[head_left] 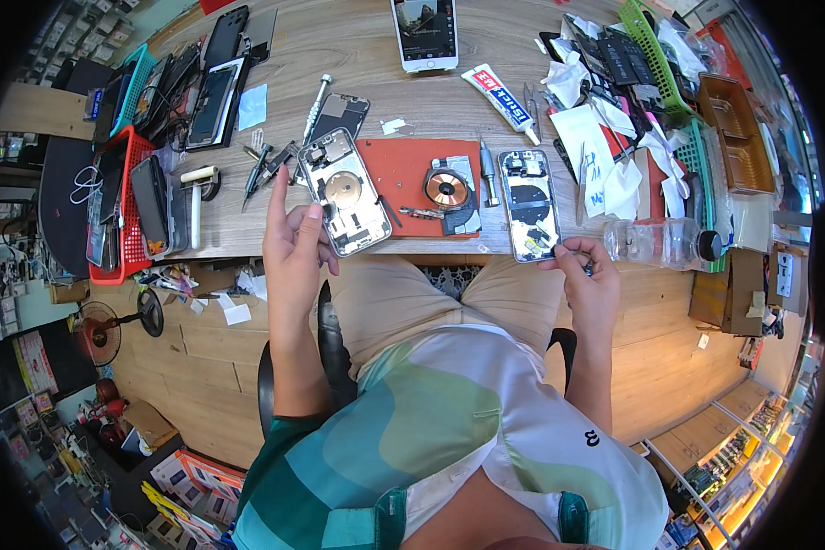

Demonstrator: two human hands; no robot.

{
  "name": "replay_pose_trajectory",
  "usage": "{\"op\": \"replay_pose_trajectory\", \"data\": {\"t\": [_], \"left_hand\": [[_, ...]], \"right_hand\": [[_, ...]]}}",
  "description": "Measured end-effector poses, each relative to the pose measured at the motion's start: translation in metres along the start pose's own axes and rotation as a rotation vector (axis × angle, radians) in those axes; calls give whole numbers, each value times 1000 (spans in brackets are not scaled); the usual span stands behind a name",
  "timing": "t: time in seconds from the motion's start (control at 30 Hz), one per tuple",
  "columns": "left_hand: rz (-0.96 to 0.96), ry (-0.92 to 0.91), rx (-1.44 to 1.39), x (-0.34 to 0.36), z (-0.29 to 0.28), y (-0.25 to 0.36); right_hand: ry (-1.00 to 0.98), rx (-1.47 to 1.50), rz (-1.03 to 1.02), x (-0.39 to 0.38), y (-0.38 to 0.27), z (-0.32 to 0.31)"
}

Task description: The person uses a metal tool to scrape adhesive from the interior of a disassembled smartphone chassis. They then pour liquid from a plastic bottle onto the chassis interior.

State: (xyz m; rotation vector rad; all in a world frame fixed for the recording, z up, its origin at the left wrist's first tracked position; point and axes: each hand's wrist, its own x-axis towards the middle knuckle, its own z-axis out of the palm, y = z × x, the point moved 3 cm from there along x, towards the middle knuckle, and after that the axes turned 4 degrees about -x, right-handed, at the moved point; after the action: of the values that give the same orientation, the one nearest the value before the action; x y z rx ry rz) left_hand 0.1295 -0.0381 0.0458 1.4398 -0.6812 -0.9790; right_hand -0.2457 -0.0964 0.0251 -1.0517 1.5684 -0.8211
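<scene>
Gripping silver phone shell [344, 194] by lower left edge with left hand [295, 236]: thumb on rim, index finger stretched out along the side. Slanted across left edge of red mat [396, 163], inner face up. Can't tell if lifted or resting. Probably held by the rim to keep fingers off bare parts and leave the inside in view.

Touching lower right corner of second phone shell [531, 203] with right hand [592, 268], just right of red mat. Fingers drawn together; can't tell if pinching the corner, holding something small, or only touching. Likely working from outside so as not to cover the middle.

Lying on right half of red mat: copper coil [447, 190], near both shells, likely for easy reach and contrast. Set lengthwise along mat's right edge: screwdriver [489, 172], probably parked for a quick right-hand grab. Pushed past mat's far right corner, out of the way: glue tube [501, 103]. Stood up beyond mat's far edge, screen facing in: upright phone [425, 35], likely for viewing.

Looks of silver phone shell: pale frame, rounded corners, pale coppery disc mid-body, dark patches around. Looks of second phone shell: pale frame, big dark round patch mid-body, yellow-green bit at near end.
</scene>
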Motion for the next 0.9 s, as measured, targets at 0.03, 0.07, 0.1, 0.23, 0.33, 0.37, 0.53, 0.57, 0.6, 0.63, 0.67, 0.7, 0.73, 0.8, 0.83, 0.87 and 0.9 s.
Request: {"op": "replay_pose_trajectory", "data": {"t": [0.03,0.07,0.1,0.23,0.33,0.37,0.53,0.57,0.6,0.63,0.67,0.7,0.73,0.8,0.83,0.87,0.9], "left_hand": [[-5,7,1,0,0,0],[-10,13,3,-1,0,0],[-13,17,3,-1,0,0],[8,40,-9,-3,-4,-2],[85,100,-12,-4,-5,2],[119,123,-24,-3,-9,1],[388,290,-39,-10,-10,14],[444,295,-80,-13,-8,19],[491,292,-130,-17,-4,21],[538,288,-181,-21,1,23],[562,266,-197,-24,7,26],[576,229,-225,-29,13,27],[589,192,-254,-34,21,27],[593,107,-285,-43,39,26],[573,33,-306,-46,48,23],[554,-41,-326,-50,58,19],[535,-112,-339,-54,66,17]], "right_hand": [[-3,-3,-3,1,1,0],[0,9,0,1,1,0],[5,21,1,0,0,0],[25,97,23,-3,2,-1],[36,174,11,-1,7,-3],[38,200,-6,-1,7,-3],[93,255,-72,-2,2,-6],[82,277,-81,-2,-1,-5],[83,292,-90,-4,-6,-8],[86,307,-99,-5,-10,-10],[76,320,-125,-5,-13,-11],[59,337,-155,-4,-17,-11],[42,353,-185,-4,-19,-11],[27,376,-225,-5,-26,-15],[10,380,-240,-7,-30,-16],[-7,384,-256,-8,-34,-18],[-35,385,-265,-9,-39,-20]]}}
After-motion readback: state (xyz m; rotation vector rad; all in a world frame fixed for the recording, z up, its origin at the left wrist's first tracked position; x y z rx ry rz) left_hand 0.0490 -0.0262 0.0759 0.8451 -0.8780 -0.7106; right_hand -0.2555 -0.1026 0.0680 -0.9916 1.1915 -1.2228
